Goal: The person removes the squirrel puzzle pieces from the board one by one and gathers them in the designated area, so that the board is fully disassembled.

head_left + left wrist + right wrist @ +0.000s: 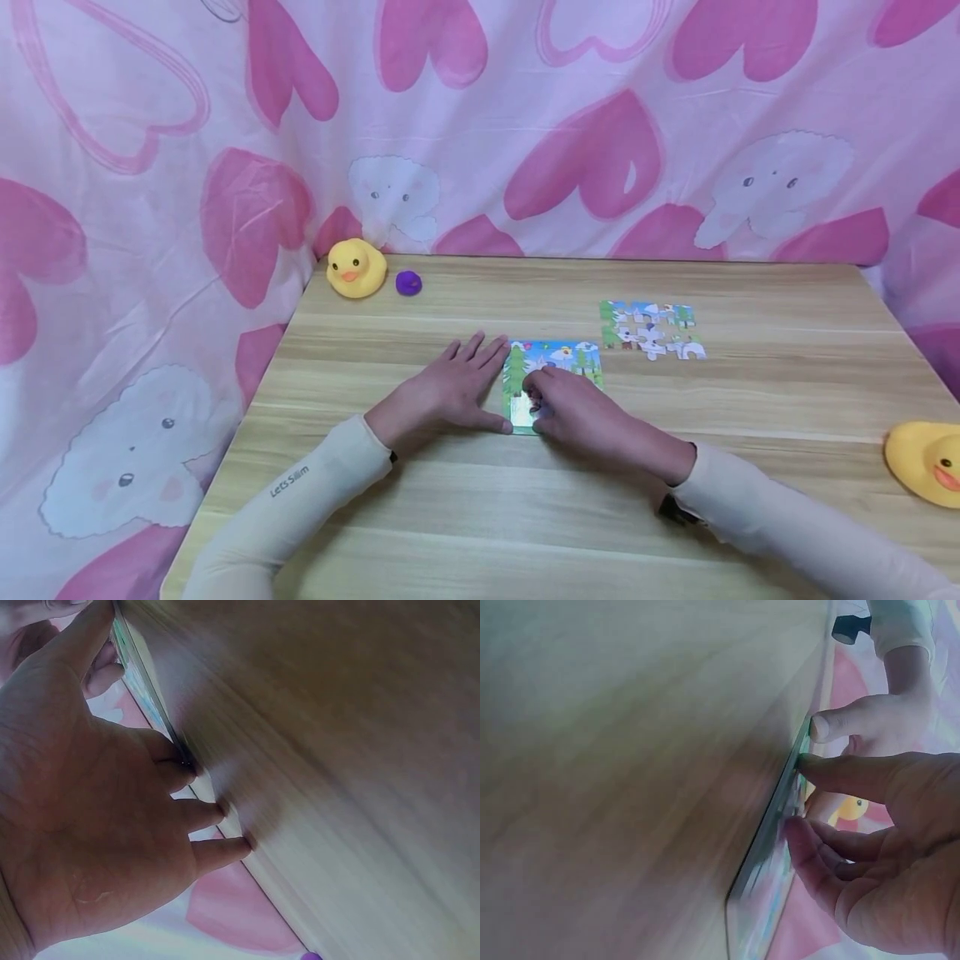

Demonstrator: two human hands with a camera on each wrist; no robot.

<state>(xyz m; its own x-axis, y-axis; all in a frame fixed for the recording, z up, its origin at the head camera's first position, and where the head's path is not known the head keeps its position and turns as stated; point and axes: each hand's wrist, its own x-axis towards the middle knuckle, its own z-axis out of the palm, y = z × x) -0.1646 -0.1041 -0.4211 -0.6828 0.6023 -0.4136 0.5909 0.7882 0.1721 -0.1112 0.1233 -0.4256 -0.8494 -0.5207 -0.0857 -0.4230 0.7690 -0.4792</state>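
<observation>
Pink heart cloth [465, 142] hangs behind a wooden bench [465, 517], where a left grip [461, 387] and a right grip [581, 408] meet at a flat picture puzzle [547, 354].
Left is spread wide, touching the puzzle's left edge; right bends over the puzzle, but I cannot tell if it pinches anything. Small loose pieces [650, 342] lie just past the puzzle's far right corner. It looks like fitting or picking out a piece, I can't say which; next, the left should hold the puzzle still while the right works gently.
</observation>
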